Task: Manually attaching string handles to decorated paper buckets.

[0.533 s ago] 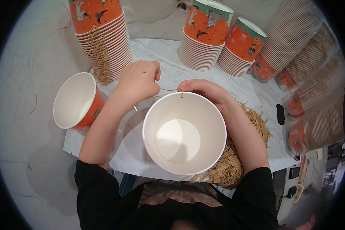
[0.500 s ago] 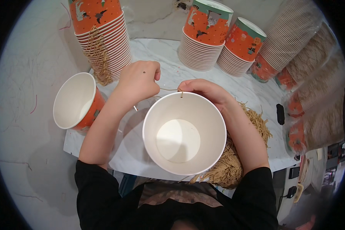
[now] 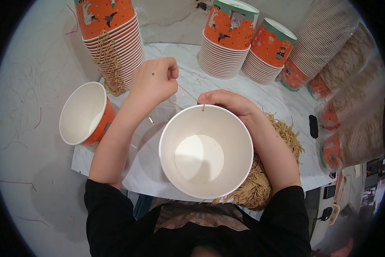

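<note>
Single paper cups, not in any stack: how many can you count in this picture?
2. One white-lined cup sits in front of the person, the right hand on its far rim. An orange cup lies tilted left of the left hand. Others may be hidden behind the stacks.

Paper cups, twine and two hands on a tabletop

A large paper cup (image 3: 205, 153) sits nearest the person, at the tabletop's (image 3: 166, 81) front edge. The right hand (image 3: 228, 101) rests on its far rim; the left hand (image 3: 154, 81) is up and to the left, with a twine strand (image 3: 187, 93) running between them. A second cup (image 3: 86, 114) lies on its side at the left. A bundle of twine (image 3: 261, 180) lies right of the large cup. Behind stand cup stacks: one far left (image 3: 111, 34), two in the middle (image 3: 226, 40) (image 3: 267, 53), and bagged stacks (image 3: 342, 73) on the right.
</note>
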`<state>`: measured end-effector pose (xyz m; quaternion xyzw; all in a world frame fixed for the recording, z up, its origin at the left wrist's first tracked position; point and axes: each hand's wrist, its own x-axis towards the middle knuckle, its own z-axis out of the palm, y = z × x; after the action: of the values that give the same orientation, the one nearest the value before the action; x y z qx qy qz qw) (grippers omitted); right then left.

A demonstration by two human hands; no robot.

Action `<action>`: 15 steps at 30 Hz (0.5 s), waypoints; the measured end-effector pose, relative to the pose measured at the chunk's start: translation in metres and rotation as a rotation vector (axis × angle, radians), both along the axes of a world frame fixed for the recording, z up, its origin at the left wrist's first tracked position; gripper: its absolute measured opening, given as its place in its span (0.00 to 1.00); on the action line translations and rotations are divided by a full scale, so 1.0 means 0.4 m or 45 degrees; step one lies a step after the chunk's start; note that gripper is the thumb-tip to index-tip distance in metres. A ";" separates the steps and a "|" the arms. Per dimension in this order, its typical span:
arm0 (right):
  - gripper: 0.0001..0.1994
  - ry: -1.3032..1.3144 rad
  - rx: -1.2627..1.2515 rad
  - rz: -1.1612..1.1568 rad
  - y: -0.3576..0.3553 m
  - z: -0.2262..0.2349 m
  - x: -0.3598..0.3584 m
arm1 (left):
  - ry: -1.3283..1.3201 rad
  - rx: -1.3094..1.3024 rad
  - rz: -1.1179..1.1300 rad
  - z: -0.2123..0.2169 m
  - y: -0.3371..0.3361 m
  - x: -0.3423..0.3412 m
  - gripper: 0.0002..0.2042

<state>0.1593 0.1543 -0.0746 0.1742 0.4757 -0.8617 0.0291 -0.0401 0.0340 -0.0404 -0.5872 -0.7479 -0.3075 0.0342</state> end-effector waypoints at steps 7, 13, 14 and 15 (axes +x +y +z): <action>0.09 0.022 0.102 0.058 0.017 -0.004 0.011 | 0.072 0.104 0.051 -0.005 0.011 0.014 0.03; 0.31 0.190 -0.157 -0.057 -0.029 0.014 -0.013 | -0.675 0.225 -0.930 0.001 0.013 0.045 0.04; 0.36 0.301 -0.257 -0.138 -0.025 0.009 -0.016 | -0.739 0.146 -0.953 0.008 0.006 0.055 0.04; 0.28 0.338 -0.383 -0.225 -0.031 0.024 -0.018 | -0.802 0.067 -0.970 0.012 -0.001 0.059 0.05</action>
<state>0.1519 0.1421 -0.0648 0.0940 0.3241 -0.9376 -0.0835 -0.0164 0.0337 -0.0355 -0.6963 -0.4461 -0.4797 -0.2935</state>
